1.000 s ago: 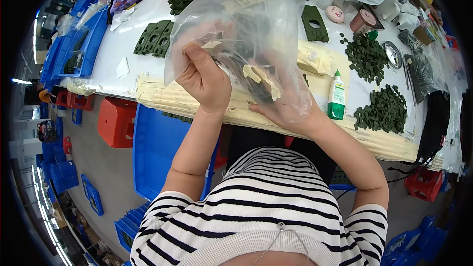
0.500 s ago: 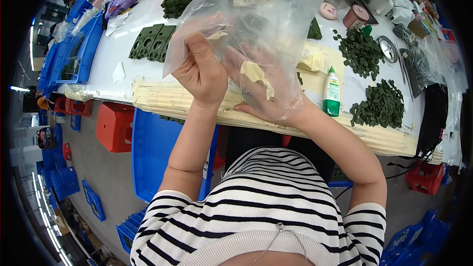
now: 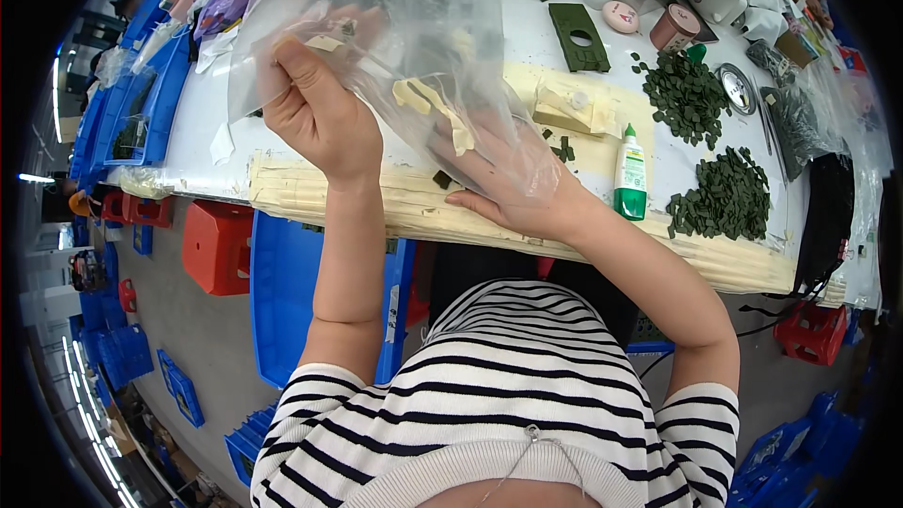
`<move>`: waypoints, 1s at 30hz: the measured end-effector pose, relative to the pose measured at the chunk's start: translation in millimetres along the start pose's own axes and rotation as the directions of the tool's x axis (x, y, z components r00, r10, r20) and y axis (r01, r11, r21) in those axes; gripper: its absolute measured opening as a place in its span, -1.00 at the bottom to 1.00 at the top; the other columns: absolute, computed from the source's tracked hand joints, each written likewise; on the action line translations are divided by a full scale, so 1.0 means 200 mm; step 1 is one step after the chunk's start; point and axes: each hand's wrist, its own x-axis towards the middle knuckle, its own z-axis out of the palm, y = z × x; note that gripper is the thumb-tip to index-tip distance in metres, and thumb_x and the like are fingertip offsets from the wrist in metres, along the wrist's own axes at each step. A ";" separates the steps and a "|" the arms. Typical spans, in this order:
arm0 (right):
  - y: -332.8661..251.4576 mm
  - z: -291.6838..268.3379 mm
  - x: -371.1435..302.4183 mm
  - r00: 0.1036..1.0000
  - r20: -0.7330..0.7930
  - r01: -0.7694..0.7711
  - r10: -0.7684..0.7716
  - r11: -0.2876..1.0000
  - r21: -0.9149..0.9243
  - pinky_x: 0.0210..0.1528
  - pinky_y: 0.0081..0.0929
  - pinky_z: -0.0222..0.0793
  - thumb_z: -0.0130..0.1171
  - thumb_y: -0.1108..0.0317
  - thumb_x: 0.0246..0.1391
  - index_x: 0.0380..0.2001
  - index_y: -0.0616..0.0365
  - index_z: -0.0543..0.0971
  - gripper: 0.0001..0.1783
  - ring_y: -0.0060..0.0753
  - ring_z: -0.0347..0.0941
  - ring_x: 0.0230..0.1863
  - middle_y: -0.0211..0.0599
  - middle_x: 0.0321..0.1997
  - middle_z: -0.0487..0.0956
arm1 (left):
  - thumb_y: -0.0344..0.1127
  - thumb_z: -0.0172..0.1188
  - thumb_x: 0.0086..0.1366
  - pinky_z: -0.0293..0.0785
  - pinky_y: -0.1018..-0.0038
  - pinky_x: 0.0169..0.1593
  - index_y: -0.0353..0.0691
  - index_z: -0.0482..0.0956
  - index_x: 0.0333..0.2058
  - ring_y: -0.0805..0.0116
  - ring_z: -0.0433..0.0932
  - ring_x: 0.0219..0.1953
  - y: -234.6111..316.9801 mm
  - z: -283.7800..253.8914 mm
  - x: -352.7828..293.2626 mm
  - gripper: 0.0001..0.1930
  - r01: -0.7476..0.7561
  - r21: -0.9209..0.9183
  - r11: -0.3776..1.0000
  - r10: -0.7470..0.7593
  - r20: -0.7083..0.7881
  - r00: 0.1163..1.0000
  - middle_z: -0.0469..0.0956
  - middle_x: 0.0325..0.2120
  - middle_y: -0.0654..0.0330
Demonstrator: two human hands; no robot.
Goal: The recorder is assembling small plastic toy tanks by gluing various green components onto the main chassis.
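I pinched the clear bag (image 3: 442, 19) at its left side with the fingers of my left hand (image 3: 324, 122), right hand (image 3: 517, 183) spread wide against the plastic, apparently to steady its loose lower end above the surface (image 3: 527, 42), left of the green-tipped bottle (image 3: 631, 177).

Before me, above the table (image 3: 531, 38): one plastic bag (image 3: 451, 23), my left hand (image 3: 324, 118) at its left, my right hand (image 3: 513, 183) at its lower right corner, fingers behind or inside the film (which, I cannot tell). On the table, right of the bag: one block (image 3: 562, 120); one bottle (image 3: 631, 179), nearer me. Behind the block: one flat part (image 3: 572, 19), a tub (image 3: 675, 28) to its right. Further right: front heap (image 3: 721, 196), rear heap (image 3: 687, 103), a round dish (image 3: 736, 92) beside the latter. Below, left: one bin (image 3: 282, 320), a stool (image 3: 214, 249) left of it.
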 end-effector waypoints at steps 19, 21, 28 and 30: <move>-0.06 -0.16 0.03 0.991 -0.049 -0.117 0.121 0.990 0.076 0.16 -0.25 0.29 0.20 0.29 0.09 0.01 0.24 0.44 -0.56 0.00 0.32 0.15 -0.06 0.12 0.40 | -0.20 -0.17 0.49 0.51 0.27 0.05 -0.34 0.22 0.14 0.25 0.43 0.05 -0.23 -0.23 0.08 -0.61 0.430 -0.556 0.711 -0.608 -0.179 0.774 0.35 0.07 0.07; -0.08 -0.21 0.08 0.971 -0.131 -0.174 0.200 0.968 0.183 0.13 -0.23 0.31 0.21 0.25 0.09 -0.01 0.26 0.44 -0.56 0.04 0.35 0.10 -0.02 0.09 0.40 | -0.20 -0.21 0.49 0.50 0.17 0.06 -0.34 0.21 0.14 0.19 0.43 0.05 -0.21 -0.23 0.05 -0.61 0.451 -0.604 0.657 -0.645 -0.141 0.751 0.34 0.07 0.06; -0.09 -0.29 0.17 0.939 -0.119 -0.264 0.322 0.899 0.351 0.07 -0.25 0.34 0.28 0.23 0.05 0.04 0.24 0.40 -0.47 0.03 0.39 0.03 0.04 0.07 0.40 | -0.19 -0.22 0.50 0.48 0.09 0.10 -0.29 0.25 0.14 0.23 0.45 0.04 -0.01 -0.16 -0.03 -0.62 0.493 -0.608 0.622 -0.654 -0.057 0.755 0.37 0.06 0.08; -0.08 -0.29 0.15 0.950 -0.070 -0.263 0.304 0.901 0.346 0.08 -0.24 0.33 0.30 0.22 0.02 0.07 0.23 0.38 -0.41 0.05 0.39 0.06 0.06 0.09 0.40 | -0.18 -0.21 0.50 0.49 0.14 0.08 -0.29 0.30 0.11 0.28 0.47 0.01 0.05 -0.14 -0.03 -0.63 0.493 -0.555 0.670 -0.619 -0.051 0.784 0.42 0.00 0.10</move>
